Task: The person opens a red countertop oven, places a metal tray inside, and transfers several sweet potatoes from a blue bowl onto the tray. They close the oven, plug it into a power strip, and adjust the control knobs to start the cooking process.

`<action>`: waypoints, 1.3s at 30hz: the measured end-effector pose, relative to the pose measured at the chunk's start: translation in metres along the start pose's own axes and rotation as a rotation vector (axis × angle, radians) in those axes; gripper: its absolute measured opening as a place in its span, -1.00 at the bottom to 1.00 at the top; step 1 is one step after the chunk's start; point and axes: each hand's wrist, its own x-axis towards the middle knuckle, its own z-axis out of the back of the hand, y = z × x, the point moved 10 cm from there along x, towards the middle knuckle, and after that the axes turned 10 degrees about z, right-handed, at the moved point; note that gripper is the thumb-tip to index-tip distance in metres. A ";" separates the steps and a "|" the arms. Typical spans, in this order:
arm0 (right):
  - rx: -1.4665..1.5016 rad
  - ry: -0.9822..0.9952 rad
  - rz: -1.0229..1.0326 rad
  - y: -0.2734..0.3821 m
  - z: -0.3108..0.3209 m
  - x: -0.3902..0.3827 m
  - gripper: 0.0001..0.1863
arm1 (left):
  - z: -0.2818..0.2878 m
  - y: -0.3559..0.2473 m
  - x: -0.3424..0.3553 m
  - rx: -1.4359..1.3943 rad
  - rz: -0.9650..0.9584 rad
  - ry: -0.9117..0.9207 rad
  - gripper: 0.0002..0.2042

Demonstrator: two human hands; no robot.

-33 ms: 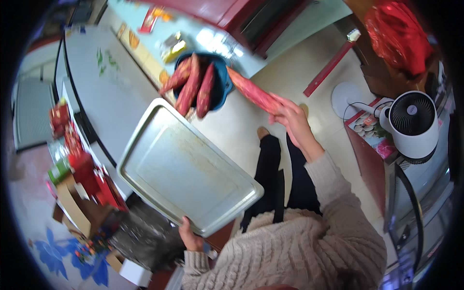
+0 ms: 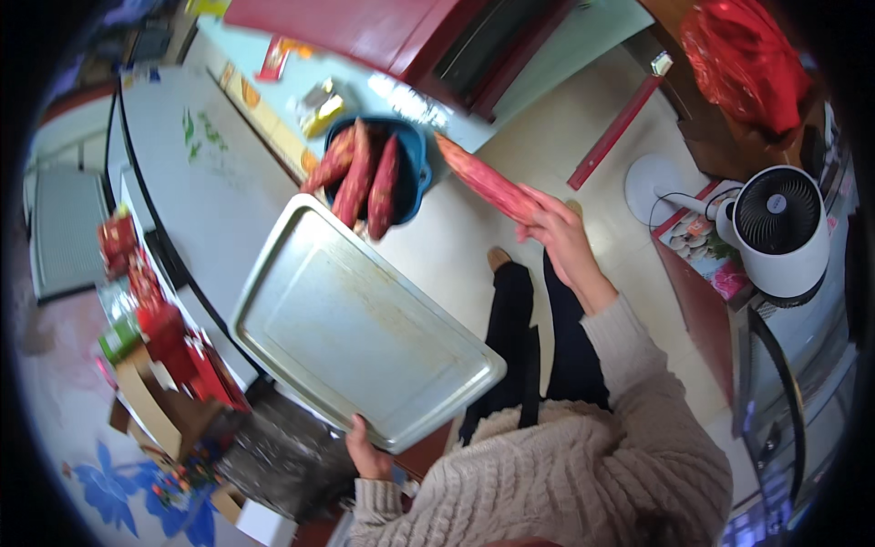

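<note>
My right hand (image 2: 562,235) is closed around the near end of a long reddish sweet potato (image 2: 483,185), whose pointed end reaches toward a blue basin (image 2: 418,164). Three more sweet potatoes (image 2: 355,182) rest in that basin, their lower ends leaning over its near side. My left hand (image 2: 369,450) grips the near edge of a pale metal baking tray (image 2: 365,333), thumb on top and the other fingers hidden beneath. Nothing lies on the tray, which is held tilted. Its far corner overlaps the view just below the sweet potatoes.
A grey-white counter (image 2: 173,164) curves along the left, with red packages (image 2: 164,333) and an open cardboard box (image 2: 150,401) near it. To the right stand a white fan (image 2: 779,232) and a red plastic bag (image 2: 747,68). A dark red cabinet (image 2: 365,27) is at the top.
The view has shifted slightly, so the basin and tray sit a little lower in the picture. Both hands keep their hold on the tray and the sweet potato.
</note>
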 end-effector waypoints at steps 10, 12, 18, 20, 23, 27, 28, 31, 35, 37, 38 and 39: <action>-0.325 -0.060 0.669 0.180 0.022 0.095 -0.50 | -0.108 0.020 0.006 0.000 0.171 0.109 -0.55; -0.550 -0.104 0.895 0.208 0.001 0.127 -0.57 | -0.109 0.021 0.007 0.013 0.175 0.097 -0.52; -0.521 0.132 1.053 0.247 -0.049 0.204 -0.66 | -0.116 0.030 0.000 0.024 0.220 0.027 -0.49; -0.605 0.190 1.062 0.246 -0.078 0.223 -0.67 | -0.103 0.040 -0.003 0.008 0.201 -0.018 -0.48; -0.795 0.204 1.088 0.254 -0.087 0.255 -0.67 | -0.106 0.041 0.003 0.023 0.246 -0.041 -0.49; -0.971 0.269 1.138 0.254 -0.120 0.284 -0.67 | -0.100 0.046 0.001 0.040 0.239 -0.088 -0.48; -1.011 0.272 1.148 0.255 -0.119 0.291 -0.67 | -0.102 0.045 0.001 0.055 0.239 -0.097 -0.48; -1.091 0.294 1.178 0.251 -0.129 0.304 -0.67 | -0.109 0.040 -0.002 0.090 0.230 -0.111 -0.47; -1.167 0.346 1.236 0.248 -0.145 0.303 -0.66 | -0.108 0.037 -0.001 0.111 0.222 -0.109 -0.47; -1.109 0.381 1.268 0.244 -0.139 0.284 -0.67 | -0.107 0.037 0.001 0.101 0.223 -0.093 -0.47; -1.079 0.225 1.283 0.248 -0.120 0.268 -0.70 | -0.109 0.037 0.002 0.084 0.220 -0.079 -0.47; -1.049 0.069 1.291 0.249 -0.093 0.246 -0.72 | -0.110 0.038 0.003 0.067 0.220 -0.063 -0.48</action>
